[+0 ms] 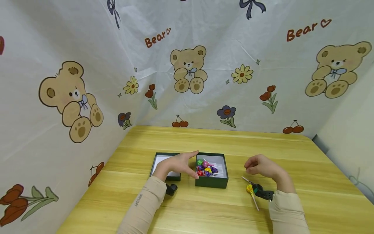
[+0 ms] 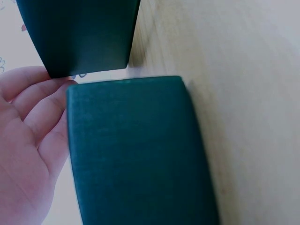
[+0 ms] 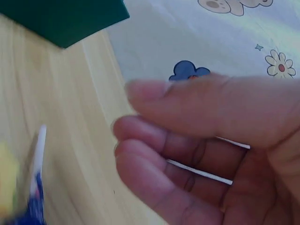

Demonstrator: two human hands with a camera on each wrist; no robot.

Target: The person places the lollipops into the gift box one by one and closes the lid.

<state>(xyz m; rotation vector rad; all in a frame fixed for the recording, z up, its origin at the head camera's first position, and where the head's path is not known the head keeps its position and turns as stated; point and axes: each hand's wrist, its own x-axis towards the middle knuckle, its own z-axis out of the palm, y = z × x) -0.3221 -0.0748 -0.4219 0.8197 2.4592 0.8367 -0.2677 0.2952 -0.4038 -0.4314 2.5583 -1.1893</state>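
My left hand (image 1: 179,163) spans the left side of a dark green box (image 1: 211,182), its thumb by the near left corner and its fingers by the far one. Several wrapped lollipops (image 1: 207,169) lie inside that box, toward its left. In the left wrist view the fingers (image 2: 44,105) are extended beside green box walls; contact is unclear. My right hand (image 1: 263,167) hovers right of the box with fingers loosely curled and no object visible in them. Beneath its wrist lie a yellow lollipop (image 1: 249,188) and a dark blue-wrapped one (image 3: 35,206), partly hidden in the head view.
A second green tray with a white inside (image 1: 159,159), perhaps the lid, lies left of the box, partly covered by my left arm. Black wrist cameras (image 1: 171,189) sit on both wrists. Bear-printed cloth (image 1: 210,107) hangs behind and left of the wooden table (image 1: 204,208).
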